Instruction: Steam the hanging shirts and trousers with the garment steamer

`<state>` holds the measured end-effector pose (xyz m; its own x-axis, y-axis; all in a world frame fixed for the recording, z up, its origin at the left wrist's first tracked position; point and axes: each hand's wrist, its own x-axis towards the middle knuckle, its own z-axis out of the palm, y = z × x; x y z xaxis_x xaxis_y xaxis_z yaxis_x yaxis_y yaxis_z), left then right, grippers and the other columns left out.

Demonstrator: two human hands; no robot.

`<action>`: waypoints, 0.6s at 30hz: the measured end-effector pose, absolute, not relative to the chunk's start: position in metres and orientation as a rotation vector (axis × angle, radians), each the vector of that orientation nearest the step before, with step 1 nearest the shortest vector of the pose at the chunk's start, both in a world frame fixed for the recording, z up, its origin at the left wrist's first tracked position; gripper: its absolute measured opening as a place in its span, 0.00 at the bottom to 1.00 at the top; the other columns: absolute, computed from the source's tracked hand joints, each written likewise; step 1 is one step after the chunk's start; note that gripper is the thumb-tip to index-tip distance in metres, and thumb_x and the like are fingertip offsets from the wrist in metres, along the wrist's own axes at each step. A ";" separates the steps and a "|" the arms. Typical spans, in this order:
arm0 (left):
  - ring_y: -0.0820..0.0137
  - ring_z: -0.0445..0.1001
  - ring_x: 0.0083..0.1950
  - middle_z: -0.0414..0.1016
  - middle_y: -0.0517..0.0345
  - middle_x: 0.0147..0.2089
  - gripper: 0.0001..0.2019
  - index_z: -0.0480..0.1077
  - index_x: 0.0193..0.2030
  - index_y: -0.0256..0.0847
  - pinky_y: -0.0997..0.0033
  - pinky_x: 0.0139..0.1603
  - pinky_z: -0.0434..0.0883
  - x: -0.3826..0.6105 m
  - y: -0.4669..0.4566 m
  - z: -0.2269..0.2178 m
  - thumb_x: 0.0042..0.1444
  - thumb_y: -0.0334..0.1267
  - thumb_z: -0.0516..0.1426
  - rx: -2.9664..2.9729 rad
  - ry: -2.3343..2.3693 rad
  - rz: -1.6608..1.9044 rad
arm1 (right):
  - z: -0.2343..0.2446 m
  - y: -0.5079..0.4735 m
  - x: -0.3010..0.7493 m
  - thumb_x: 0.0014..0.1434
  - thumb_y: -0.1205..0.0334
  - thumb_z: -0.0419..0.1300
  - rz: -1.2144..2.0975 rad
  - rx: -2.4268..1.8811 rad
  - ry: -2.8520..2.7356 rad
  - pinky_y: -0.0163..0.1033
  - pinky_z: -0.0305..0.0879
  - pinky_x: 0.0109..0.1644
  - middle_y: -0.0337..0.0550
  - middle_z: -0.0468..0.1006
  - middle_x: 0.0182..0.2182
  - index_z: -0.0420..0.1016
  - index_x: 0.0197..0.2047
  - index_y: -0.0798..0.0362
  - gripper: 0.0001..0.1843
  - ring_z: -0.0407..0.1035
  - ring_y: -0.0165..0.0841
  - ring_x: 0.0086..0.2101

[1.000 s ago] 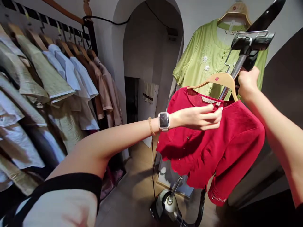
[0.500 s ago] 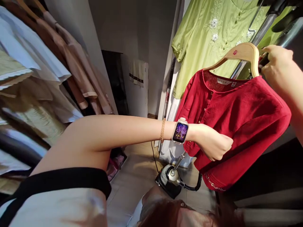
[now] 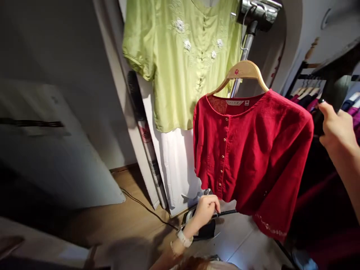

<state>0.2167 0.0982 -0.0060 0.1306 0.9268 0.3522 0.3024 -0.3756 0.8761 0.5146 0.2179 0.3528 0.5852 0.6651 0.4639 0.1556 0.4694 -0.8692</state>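
From my view here I can see a lime green blouse (image 3: 180, 63) with small white embroidered flowers, hanging high up. Under it hangs a long white garment (image 3: 176, 165), and a tall rolled item (image 3: 146, 135) with dark pattern leans just beside it. On the left side stands a pale panel (image 3: 56, 142) with one dark stripe. A thin black cable (image 3: 146, 210) lies across the wooden floor (image 3: 104, 210). Far to the right, a black clothes rack (image 3: 306, 77) carries wooden hangers and dark and pink clothes.
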 end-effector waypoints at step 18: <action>0.58 0.76 0.51 0.76 0.48 0.48 0.17 0.69 0.44 0.42 0.69 0.37 0.72 0.093 0.126 -0.084 0.45 0.34 0.63 0.772 1.426 1.386 | -0.111 -0.060 0.478 0.33 0.45 0.69 0.481 -1.563 -0.031 0.45 0.68 0.18 0.35 0.71 0.20 0.71 0.30 0.43 0.21 0.70 0.41 0.19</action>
